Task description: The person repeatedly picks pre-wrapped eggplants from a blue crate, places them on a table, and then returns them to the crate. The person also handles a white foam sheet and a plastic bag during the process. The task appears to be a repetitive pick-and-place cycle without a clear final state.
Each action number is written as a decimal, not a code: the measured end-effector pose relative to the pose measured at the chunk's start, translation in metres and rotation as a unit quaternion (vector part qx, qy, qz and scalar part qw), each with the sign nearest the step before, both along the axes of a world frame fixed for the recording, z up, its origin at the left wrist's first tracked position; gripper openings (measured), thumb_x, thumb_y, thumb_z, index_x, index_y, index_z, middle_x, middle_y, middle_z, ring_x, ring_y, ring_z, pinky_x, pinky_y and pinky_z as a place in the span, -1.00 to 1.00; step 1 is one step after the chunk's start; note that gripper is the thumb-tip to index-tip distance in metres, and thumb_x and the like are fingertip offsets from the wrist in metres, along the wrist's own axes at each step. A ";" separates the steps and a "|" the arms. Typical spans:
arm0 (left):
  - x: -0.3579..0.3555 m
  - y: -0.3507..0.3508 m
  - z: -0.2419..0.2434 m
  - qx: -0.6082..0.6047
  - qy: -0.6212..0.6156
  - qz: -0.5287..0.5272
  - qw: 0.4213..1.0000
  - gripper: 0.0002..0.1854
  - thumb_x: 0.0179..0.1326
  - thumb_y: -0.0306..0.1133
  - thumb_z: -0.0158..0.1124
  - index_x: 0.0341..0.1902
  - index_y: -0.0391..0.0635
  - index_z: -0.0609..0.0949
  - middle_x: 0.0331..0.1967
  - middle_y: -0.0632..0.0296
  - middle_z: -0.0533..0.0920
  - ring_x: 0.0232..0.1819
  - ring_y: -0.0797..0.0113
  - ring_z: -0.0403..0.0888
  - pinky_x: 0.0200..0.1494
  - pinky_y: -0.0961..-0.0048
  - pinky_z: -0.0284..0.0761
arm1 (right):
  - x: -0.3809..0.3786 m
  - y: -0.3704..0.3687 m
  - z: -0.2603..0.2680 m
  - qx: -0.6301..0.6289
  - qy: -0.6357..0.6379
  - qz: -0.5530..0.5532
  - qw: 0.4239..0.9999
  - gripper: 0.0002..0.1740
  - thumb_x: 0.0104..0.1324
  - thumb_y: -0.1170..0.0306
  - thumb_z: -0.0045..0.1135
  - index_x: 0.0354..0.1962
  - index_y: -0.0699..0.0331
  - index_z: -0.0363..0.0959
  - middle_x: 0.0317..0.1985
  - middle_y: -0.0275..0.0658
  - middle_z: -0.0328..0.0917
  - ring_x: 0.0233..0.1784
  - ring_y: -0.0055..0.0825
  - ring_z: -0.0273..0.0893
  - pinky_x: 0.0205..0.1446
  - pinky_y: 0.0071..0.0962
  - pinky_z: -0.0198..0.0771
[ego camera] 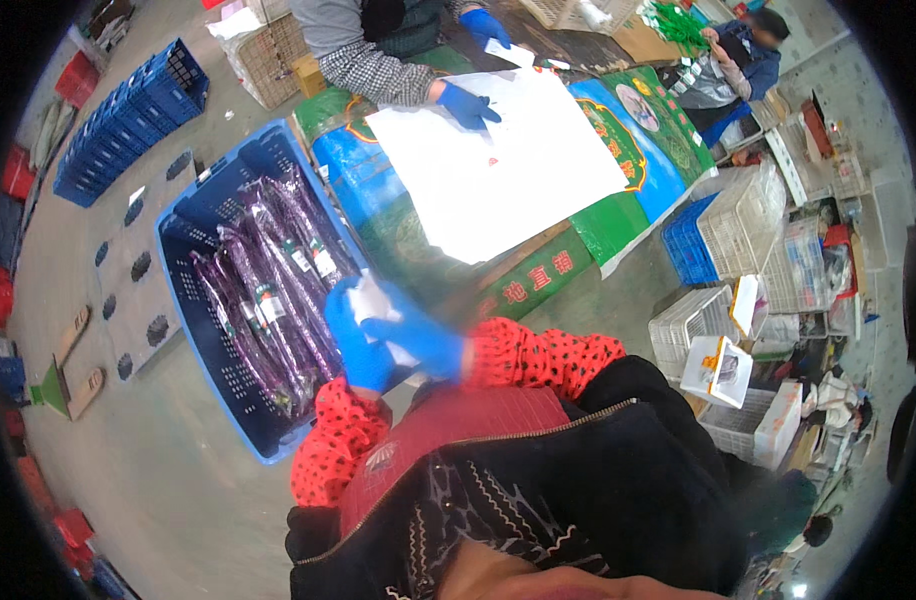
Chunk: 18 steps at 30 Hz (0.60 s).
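Note:
My left hand (362,351), in a blue glove, holds a white slip or small stack of labels (371,301) near my waist. Across it from the right reaches my right hand (426,339), also blue-gloved, its fingers pressed on the white slip; the image is slightly blurred there. Just left of both hands stands a blue plastic crate (203,375) with perforated walls. Inside lie several long, dark purple vegetables in clear bags (270,277), side by side, with labels on the bags. My hands overlap the crate's right rim.
Ahead, a table covered with printed green and blue sheeting (375,195) bears a large white sheet (518,165). A co-worker's gloved hand (465,106) rests on it. Stacked blue crates (132,124) stand at far left, white crates (735,225) at right. Another person (750,60) sits beyond the table.

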<state>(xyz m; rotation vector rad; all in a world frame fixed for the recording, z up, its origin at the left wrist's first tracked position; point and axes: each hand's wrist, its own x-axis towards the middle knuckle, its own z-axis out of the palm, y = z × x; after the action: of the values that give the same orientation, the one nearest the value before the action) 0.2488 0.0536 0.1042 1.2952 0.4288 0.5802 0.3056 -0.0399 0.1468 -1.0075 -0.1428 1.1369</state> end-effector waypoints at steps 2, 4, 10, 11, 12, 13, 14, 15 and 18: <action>0.014 -0.011 0.004 0.149 0.065 -0.105 0.981 -0.32 0.06 -0.43 0.25 0.27 -0.23 0.22 0.13 -0.02 0.32 0.18 0.15 0.32 0.24 0.27 0.30 | 0.014 -0.021 0.005 -0.025 -0.022 -0.102 0.994 -0.21 0.18 0.37 0.21 0.32 0.19 0.04 0.09 -0.22 0.34 0.08 -0.50 0.36 0.10 -0.47 0.37; 0.025 -0.028 0.006 0.169 0.143 -0.232 0.947 -0.13 0.07 -0.55 0.21 0.41 -0.14 -0.04 0.26 0.01 0.23 0.29 0.16 0.22 0.31 0.27 0.21 | 0.032 -0.049 0.007 -0.080 -0.084 -0.132 0.985 -0.36 0.23 0.47 0.15 0.25 0.22 0.16 -0.04 -0.25 0.43 -0.06 -0.54 0.43 -0.01 -0.53 0.42; 0.047 -0.084 0.011 0.036 0.082 -0.363 0.928 -0.02 0.15 -0.48 0.29 0.50 0.03 -0.13 0.47 0.07 -0.04 0.40 0.01 0.12 0.35 0.15 0.17 | 0.110 -0.155 -0.003 -0.046 -0.126 -0.221 0.966 -0.63 0.31 0.52 0.01 0.08 0.27 0.29 -0.25 -0.25 0.50 -0.43 -0.60 0.44 -0.46 -0.60 0.42; 0.048 -0.087 0.012 -0.012 0.111 -0.350 0.930 -0.05 0.16 -0.48 0.27 0.50 0.05 -0.10 0.47 0.07 -0.03 0.39 0.01 0.14 0.33 0.15 0.21 | 0.128 -0.175 -0.007 -0.070 -0.179 -0.230 0.954 -0.66 0.31 0.50 -0.02 0.05 0.28 0.31 -0.26 -0.25 0.52 -0.43 -0.62 0.43 -0.48 -0.63 0.40; 0.047 -0.087 0.013 -0.097 0.144 -0.329 0.928 -0.12 0.20 -0.47 0.24 0.50 0.04 -0.05 0.45 0.06 0.02 0.36 0.06 0.20 0.29 0.17 0.27 | 0.150 -0.196 -0.010 -0.067 -0.220 -0.222 0.947 -0.69 0.31 0.49 -0.02 0.01 0.30 0.36 -0.26 -0.25 0.53 -0.43 -0.63 0.43 -0.45 -0.65 0.39; 0.046 -0.086 0.014 -0.085 0.096 -0.316 0.940 -0.23 0.25 -0.48 0.18 0.47 -0.04 0.05 0.40 0.05 0.14 0.32 0.10 0.26 0.29 0.22 0.27 | 0.172 -0.213 -0.014 -0.133 -0.232 -0.246 0.932 -0.78 0.31 0.43 -0.03 -0.13 0.31 0.48 -0.31 -0.30 0.51 -0.33 -0.66 0.45 -0.31 -0.66 0.37; 0.044 -0.085 0.014 -0.072 0.142 -0.302 0.940 -0.31 0.27 -0.47 0.16 0.44 -0.10 0.12 0.36 0.04 0.23 0.29 0.13 0.30 0.28 0.25 0.28 | 0.192 -0.231 -0.017 -0.164 -0.300 -0.246 0.907 -0.78 0.30 0.44 -0.04 -0.14 0.31 0.48 -0.30 -0.28 0.52 -0.30 -0.62 0.46 -0.24 -0.62 0.39; 0.043 -0.084 0.013 -0.057 0.161 -0.281 0.944 -0.38 0.29 -0.47 0.13 0.40 -0.16 0.20 0.31 0.04 0.31 0.26 0.16 0.35 0.27 0.27 0.29 | 0.215 -0.247 -0.020 -0.215 -0.365 -0.250 0.871 -0.77 0.30 0.46 -0.06 -0.14 0.32 0.48 -0.30 -0.27 0.52 -0.26 -0.58 0.47 -0.18 -0.58 0.39; 0.036 -0.099 0.005 -0.055 0.216 -0.219 0.950 -0.53 0.31 -0.45 0.11 0.28 -0.22 0.36 0.13 0.07 0.49 0.16 0.23 0.46 0.21 0.33 0.36 | 0.280 -0.298 -0.017 -0.250 -0.544 -0.275 0.753 -0.78 0.26 0.50 0.01 -0.14 0.32 0.47 -0.19 -0.17 0.54 -0.08 -0.37 0.49 0.08 -0.40 0.36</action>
<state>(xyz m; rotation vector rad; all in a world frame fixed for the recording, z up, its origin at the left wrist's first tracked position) 0.2850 -0.0449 0.1094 1.3541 0.5035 -0.1072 0.5854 -0.3382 0.1297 -1.9572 -0.4464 -0.1023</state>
